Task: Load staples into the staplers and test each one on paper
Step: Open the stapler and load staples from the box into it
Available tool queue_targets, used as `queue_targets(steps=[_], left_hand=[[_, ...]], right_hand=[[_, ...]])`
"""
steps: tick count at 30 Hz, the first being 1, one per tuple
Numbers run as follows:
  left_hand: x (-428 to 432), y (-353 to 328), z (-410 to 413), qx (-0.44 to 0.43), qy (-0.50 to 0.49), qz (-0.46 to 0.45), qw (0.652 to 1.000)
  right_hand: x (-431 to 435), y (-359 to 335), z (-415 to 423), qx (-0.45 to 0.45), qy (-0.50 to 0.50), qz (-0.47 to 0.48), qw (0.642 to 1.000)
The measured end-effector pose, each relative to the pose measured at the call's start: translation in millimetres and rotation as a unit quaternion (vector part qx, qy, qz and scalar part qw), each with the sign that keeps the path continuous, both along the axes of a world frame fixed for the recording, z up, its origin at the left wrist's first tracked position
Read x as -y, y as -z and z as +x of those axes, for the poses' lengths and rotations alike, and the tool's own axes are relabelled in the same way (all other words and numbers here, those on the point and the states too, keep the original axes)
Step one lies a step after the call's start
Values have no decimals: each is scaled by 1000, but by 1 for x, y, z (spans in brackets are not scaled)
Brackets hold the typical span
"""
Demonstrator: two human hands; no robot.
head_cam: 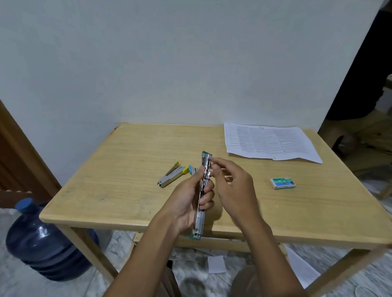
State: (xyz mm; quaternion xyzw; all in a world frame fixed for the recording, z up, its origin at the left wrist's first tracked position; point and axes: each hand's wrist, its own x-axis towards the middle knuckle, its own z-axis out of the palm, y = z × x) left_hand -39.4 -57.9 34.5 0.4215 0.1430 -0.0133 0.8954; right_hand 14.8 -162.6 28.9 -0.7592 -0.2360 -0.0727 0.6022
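My left hand grips a green-ended metal stapler, swung fully open and held lengthwise above the table's front half. My right hand pinches at the stapler's upper part near its magazine; whether a staple strip sits between the fingers is hidden. A yellow stapler lies open on the table to the left. A blue stapler shows partly behind my left hand. A green staple box lies on the right. Printed paper sheets rest at the far right corner.
The wooden table stands against a pale wall. A large blue water jug stands on the floor at the left. Scraps of paper lie on the floor under the table. A person in dark clothes sits at the far right.
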Motion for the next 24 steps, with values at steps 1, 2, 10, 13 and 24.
queue_targets(steps=[1, 2, 10, 13, 24], left_hand=[[0, -1, 0, 1, -2, 1, 1000], [0, -1, 0, 2, -4, 3, 1000], [-1, -10, 0, 17, 8, 26, 999], [0, -12, 0, 23, -2, 35, 999], [4, -5, 3, 0, -47, 2, 999]], right_hand=[[0, 0, 0, 6, -1, -3, 1000], [0, -1, 0, 12, -4, -9, 1000], [2, -12, -2, 51, -21, 8, 998], [1, -11, -1, 50, -17, 8, 999], [4, 4, -15, 50, -29, 46, 997]])
